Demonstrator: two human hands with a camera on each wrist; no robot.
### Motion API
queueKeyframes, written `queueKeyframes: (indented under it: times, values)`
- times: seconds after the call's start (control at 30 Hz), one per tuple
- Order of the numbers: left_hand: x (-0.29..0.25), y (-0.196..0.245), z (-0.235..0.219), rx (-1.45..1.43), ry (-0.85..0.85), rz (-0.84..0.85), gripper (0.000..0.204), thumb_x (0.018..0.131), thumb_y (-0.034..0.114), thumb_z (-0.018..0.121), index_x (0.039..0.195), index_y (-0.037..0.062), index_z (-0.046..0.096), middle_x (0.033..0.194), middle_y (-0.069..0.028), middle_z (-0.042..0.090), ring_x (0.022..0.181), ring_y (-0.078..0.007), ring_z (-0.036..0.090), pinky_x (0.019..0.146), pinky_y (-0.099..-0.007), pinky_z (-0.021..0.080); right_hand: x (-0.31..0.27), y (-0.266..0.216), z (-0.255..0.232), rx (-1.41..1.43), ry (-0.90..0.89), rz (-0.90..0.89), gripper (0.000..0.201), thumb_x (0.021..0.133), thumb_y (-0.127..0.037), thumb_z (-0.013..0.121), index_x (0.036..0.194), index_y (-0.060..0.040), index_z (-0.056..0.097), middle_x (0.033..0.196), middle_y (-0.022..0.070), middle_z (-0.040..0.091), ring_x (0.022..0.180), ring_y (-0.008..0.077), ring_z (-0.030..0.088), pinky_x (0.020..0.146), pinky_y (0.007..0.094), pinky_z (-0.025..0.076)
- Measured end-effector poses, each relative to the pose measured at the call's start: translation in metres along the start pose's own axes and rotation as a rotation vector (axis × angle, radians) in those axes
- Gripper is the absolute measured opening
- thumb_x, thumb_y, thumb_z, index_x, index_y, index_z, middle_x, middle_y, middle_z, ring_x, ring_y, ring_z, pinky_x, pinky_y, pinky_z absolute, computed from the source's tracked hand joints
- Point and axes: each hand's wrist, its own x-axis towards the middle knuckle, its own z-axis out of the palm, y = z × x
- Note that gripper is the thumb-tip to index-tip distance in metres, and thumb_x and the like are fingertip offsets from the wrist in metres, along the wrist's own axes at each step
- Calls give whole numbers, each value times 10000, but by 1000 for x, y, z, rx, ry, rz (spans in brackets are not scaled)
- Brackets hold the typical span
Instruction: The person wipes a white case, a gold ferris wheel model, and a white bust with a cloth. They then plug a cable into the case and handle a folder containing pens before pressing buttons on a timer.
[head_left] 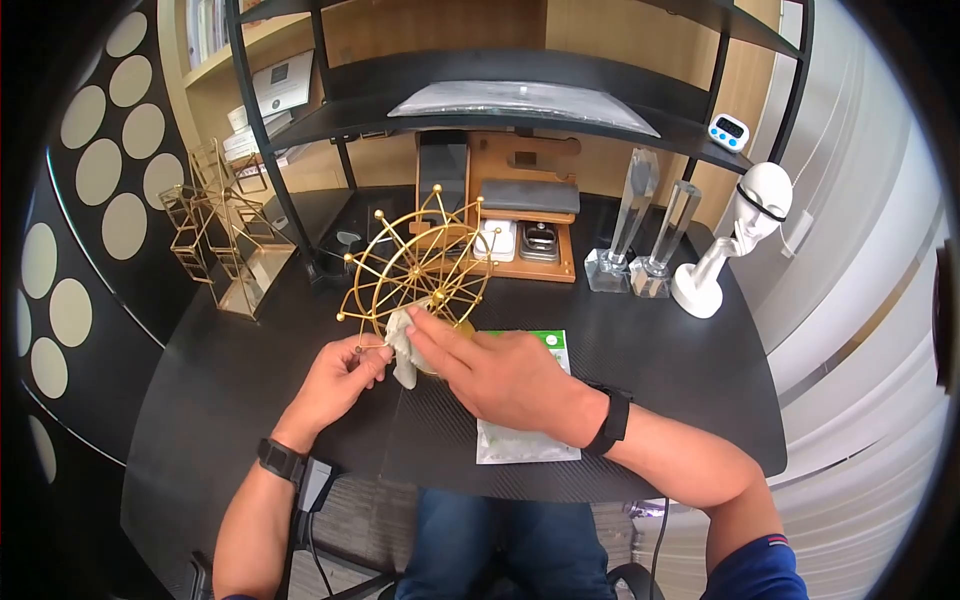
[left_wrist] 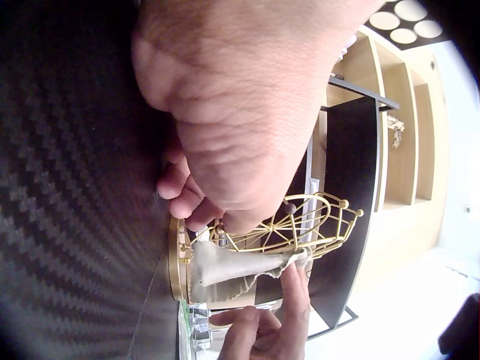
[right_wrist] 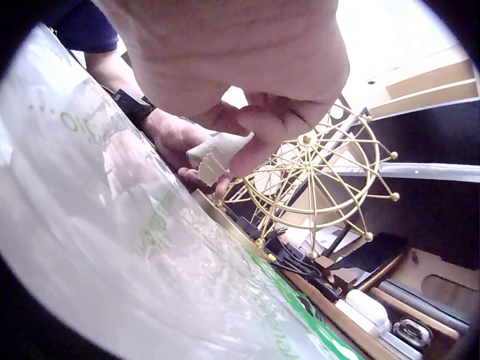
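Observation:
A gold wire Ferris wheel model (head_left: 416, 272) stands on the black desk, its round base seen at the edge in the left wrist view. The left hand (head_left: 335, 385) pinches the lower part of its frame with thumb and fingers. The right hand (head_left: 510, 385) holds a pale grey cloth (head_left: 403, 350) between thumb and fingers against the lower frame, and the cloth hangs down beside the left fingertips. In the left wrist view the cloth (left_wrist: 236, 266) spreads in front of the wheel (left_wrist: 322, 225). The right palm hides part of the grip in the right wrist view.
A plastic packet with green print (head_left: 525, 446) lies under the right forearm. Behind stand a wooden organizer (head_left: 560, 262), crystal trophies (head_left: 632, 215), a white head figure (head_left: 698, 290) and a black shelf (head_left: 365, 115). Another gold wire ornament (head_left: 250, 290) stands at the left.

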Motion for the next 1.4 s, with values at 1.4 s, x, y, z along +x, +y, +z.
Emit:
queueKeyframes:
  times: [1.4]
  values:
    - [1, -3, -4, -131, -40, 36, 128, 1030, 135, 749, 1072, 16, 769, 901, 29, 723, 765, -25, 575, 693, -215, 480, 0, 1, 2, 36, 53, -20, 649, 866, -135, 733, 1498, -104, 590, 1557, 91, 598, 690, 137, 692, 553, 271, 539]
